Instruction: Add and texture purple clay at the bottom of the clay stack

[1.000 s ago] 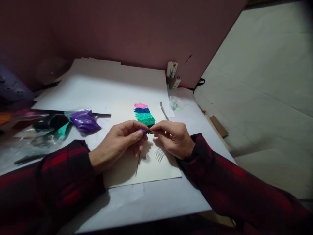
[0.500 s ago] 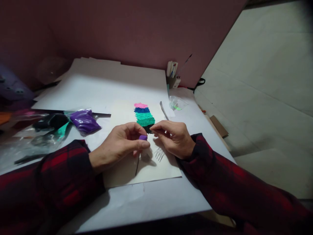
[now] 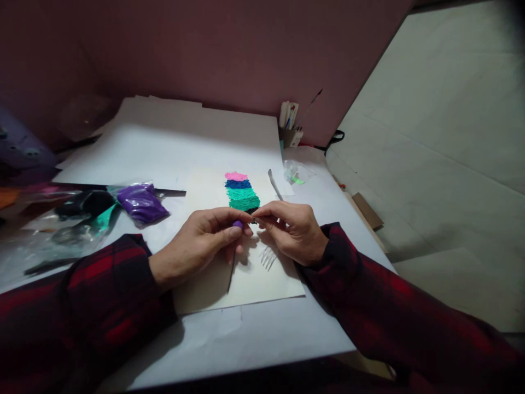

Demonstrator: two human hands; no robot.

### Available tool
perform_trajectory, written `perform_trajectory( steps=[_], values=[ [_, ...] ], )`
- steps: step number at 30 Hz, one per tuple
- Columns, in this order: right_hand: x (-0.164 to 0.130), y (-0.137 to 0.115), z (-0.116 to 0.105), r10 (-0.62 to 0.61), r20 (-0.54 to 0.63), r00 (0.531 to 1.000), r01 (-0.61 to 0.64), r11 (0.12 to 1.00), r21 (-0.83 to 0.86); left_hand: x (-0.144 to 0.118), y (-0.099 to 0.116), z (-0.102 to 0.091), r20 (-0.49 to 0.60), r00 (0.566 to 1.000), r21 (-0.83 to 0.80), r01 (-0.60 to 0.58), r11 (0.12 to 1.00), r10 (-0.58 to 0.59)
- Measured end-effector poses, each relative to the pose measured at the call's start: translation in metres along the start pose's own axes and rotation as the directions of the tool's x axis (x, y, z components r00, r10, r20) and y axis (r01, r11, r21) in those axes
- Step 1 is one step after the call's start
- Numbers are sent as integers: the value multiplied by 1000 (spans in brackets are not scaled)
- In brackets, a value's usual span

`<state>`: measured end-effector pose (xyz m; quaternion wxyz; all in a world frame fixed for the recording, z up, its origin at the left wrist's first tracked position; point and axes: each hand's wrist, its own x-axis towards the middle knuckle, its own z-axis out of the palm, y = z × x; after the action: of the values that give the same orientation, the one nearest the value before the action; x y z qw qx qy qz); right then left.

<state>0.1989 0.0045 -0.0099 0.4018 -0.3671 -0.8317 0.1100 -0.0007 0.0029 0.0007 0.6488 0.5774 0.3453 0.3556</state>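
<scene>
On table (image 3: 246, 339), head view: left hand (image 3: 200, 243) pinches purple clay lump (image 3: 237, 224), right hand (image 3: 293, 230) pinching at it, fingertips meeting below the clay bands (image 3: 241, 191). Plastic bag (image 3: 141, 202) of purple clay left; cup (image 3: 289, 137) holding brushes.

My left hand (image 3: 200, 243) covers most of the purple lump (image 3: 237, 224); only a sliver shows. The fork (image 3: 268, 219) runs under my right hand (image 3: 289, 230), its middle hidden. I can't make out the dim clutter (image 3: 49, 219) at the counter's left edge, which is cut off.
</scene>
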Motion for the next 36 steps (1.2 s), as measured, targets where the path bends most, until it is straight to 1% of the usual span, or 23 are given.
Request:
perform_trajectory(
  steps=[7,11,15,20,22,26,31,36],
  values=[
    [1,0,2,2,-11,1000,-1,1000,9,0,1,0,-40,999,-13,-10,1000,10],
    [1,1,1,-10,-3,1000,10,1000,-2,-1,2,1,-37,999,37,15,999,-14],
    [0,1,0,0,3,1000,0,1000,4,0,1,0,-37,999,86,5,996,-2],
    [1,1,0,1,-4,1000,0,1000,10,0,-1,0,-47,999,11,-12,1000,13],
    [1,1,0,-2,-2,1000,2,1000,9,-1,0,0,-34,999,10,-11,1000,12],
    [1,1,0,-5,-2,1000,5,1000,8,-2,1,0,13,1000,65,21,998,-22],
    [1,1,0,-11,-5,1000,11,1000,10,-2,1,0,8,1000,-13,-15,1000,15],
    [1,0,0,-13,-8,1000,13,1000,7,-2,3,1,22,1000,22,6,1000,-6]
  ],
)
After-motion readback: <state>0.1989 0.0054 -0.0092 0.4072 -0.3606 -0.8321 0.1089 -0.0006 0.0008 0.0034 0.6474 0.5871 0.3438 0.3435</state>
